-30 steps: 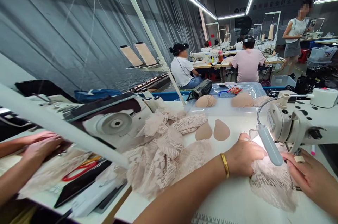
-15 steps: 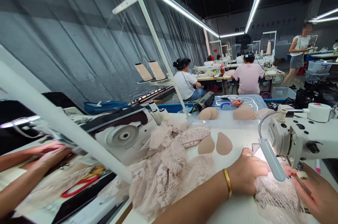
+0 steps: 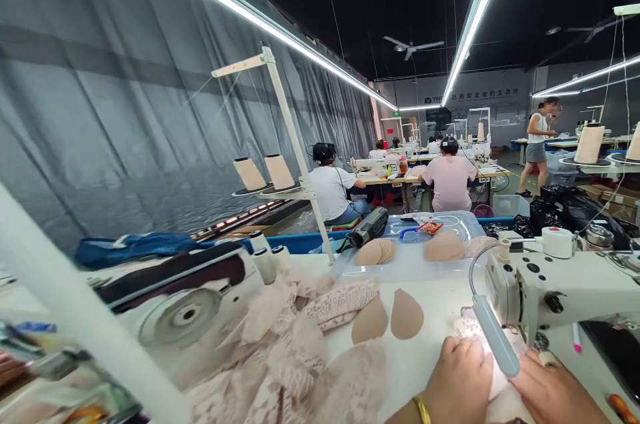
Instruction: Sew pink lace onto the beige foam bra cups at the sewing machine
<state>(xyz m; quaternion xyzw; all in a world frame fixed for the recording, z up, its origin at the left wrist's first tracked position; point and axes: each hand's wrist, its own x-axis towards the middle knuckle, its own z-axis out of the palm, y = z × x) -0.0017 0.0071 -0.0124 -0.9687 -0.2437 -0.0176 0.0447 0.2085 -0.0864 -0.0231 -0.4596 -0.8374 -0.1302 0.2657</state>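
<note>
Lace [image 3: 469, 325], left hand [image 3: 463, 374] and right hand [image 3: 547, 384] on it, grips unclear, one lamplit sewing machine [image 3: 575, 284], two teardrop pieces [image 3: 407, 315] on tabletop [image 3: 437, 304]

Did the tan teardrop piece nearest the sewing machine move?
No. The tan teardrop piece keeps its place left of the sewing machine, beside its matching piece; the camera view shifted.

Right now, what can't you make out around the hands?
All in the head view:
- Left hand: fingertips, hidden by its own curled knuckles; grip unclear.
- Right hand: fingertips, lost behind the lamp and the left hand.
- Needle of the sewing machine: hidden behind lamp and right hand.
- Lace pile: blurred, cut off by the bottom edge.
- Orange handle: its far end cut off by the frame.
</note>
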